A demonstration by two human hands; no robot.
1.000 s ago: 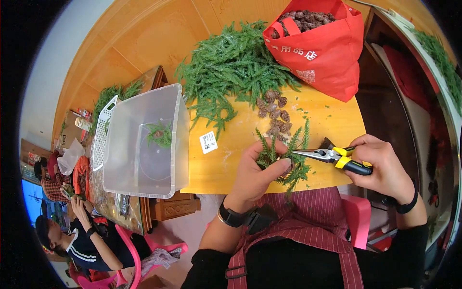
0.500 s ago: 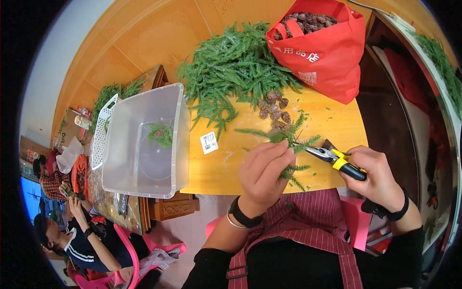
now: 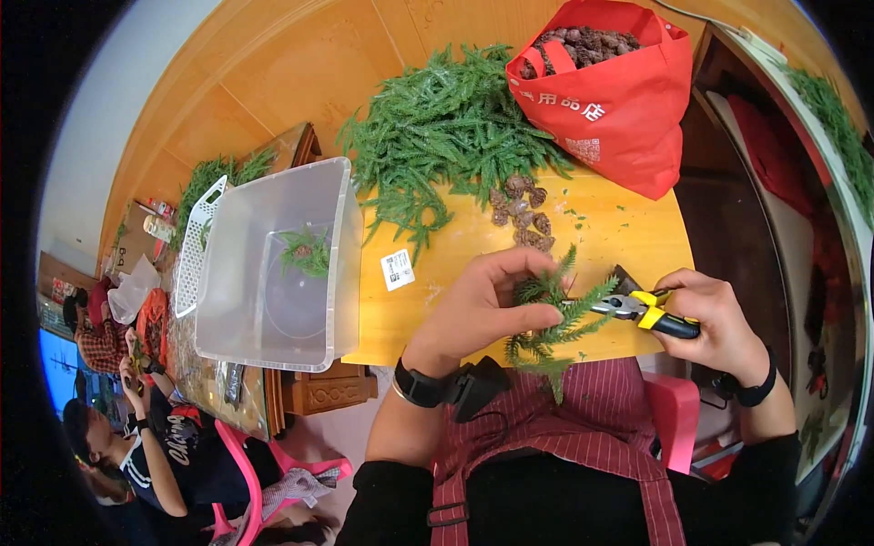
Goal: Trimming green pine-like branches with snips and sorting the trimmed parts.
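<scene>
My left hand [image 3: 487, 305] holds a green artificial pine sprig [image 3: 546, 341] between thumb and fingers over the table's front edge. My right hand [image 3: 715, 318] is closed round the yellow and black handles of a pair of pliers [image 3: 651, 311]. The pliers' jaws point left and meet the sprig's stem among the needles; their tips are partly hidden there. Beyond the sprig, several brown pine cones [image 3: 521, 207] lie in a small cluster. A big heap of green pine sprigs [image 3: 446, 118] covers the back of the table.
A red bag [image 3: 610, 118] full of pine cones stands at the back right. Left of the table is a clear plastic bin [image 3: 228, 309] with a sprig and cone inside. A white label [image 3: 397, 270] lies on the yellow tabletop [image 3: 387, 318]. A co-worker [image 3: 173, 446] sits far left.
My left hand has turned over, so its thumb now shows. The sprig has swung round with it, its branches hanging lower. The pliers remain at the stem, slightly turned.
</scene>
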